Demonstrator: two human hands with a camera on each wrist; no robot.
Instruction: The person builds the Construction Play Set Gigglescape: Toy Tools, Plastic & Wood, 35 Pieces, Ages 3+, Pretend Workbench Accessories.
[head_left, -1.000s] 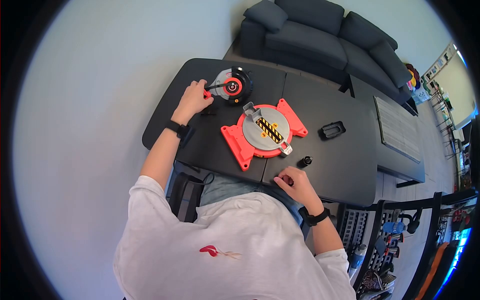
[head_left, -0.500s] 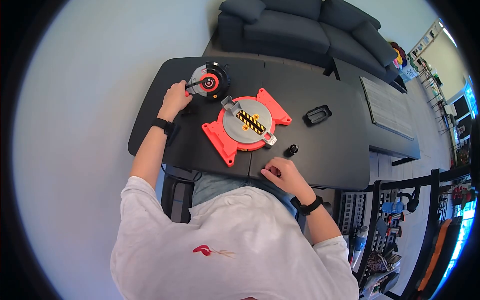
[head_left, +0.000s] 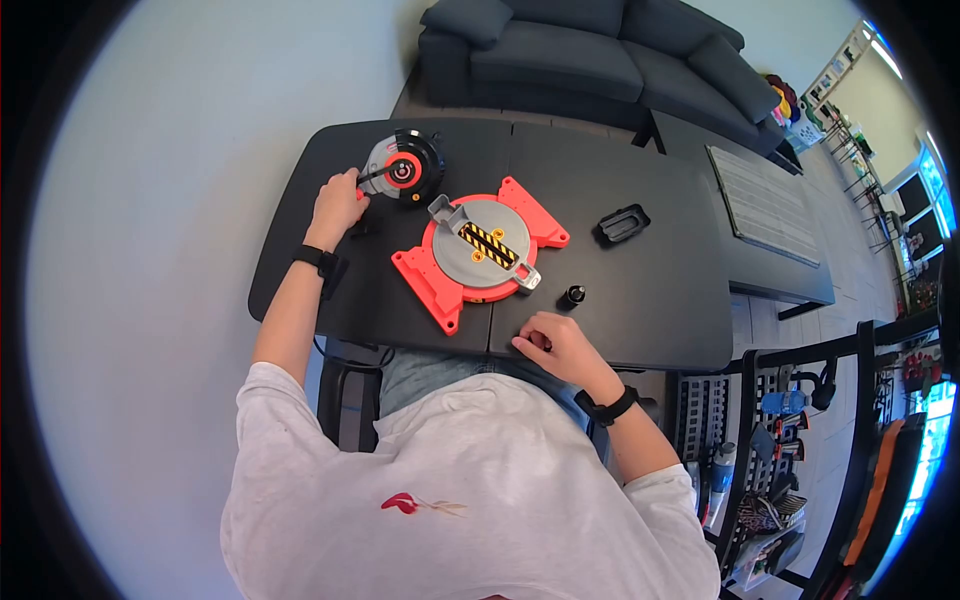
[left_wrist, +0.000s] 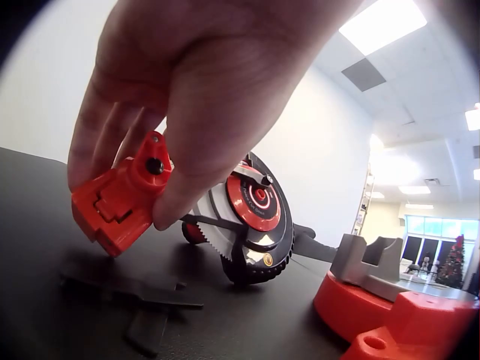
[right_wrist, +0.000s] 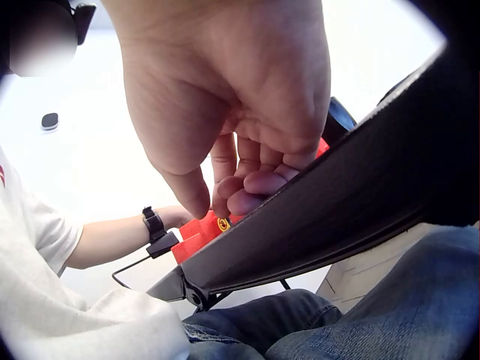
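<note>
My left hand (head_left: 339, 208) grips the red handle (left_wrist: 120, 199) of a toy circular saw head at the table's far left, with fingers and thumb around it. The saw head (head_left: 378, 160) has a grey guard and a round black blade cover with a red centre. To its right sits a red toy saw base (head_left: 433, 290) with a grey turntable (head_left: 455, 265) and a striped slot. My right hand (head_left: 562, 346) rests at the table's front edge, fingers loosely curled, with nothing seen in it. A small black bottle-shaped piece (head_left: 572, 297) stands just beyond it.
A hollow black tray-like piece (head_left: 623, 224) lies on the right of the black table (head_left: 660, 310). Thin black parts (left_wrist: 142, 296) lie under my left hand. A side table (head_left: 770, 270), a shelf rack (head_left: 760, 400) and a sofa (head_left: 560, 70) surround the table.
The head view has shifted, so the table and everything on it appear farther left. My left hand keeps its grip on the red handle; my right hand stays at the front edge.
</note>
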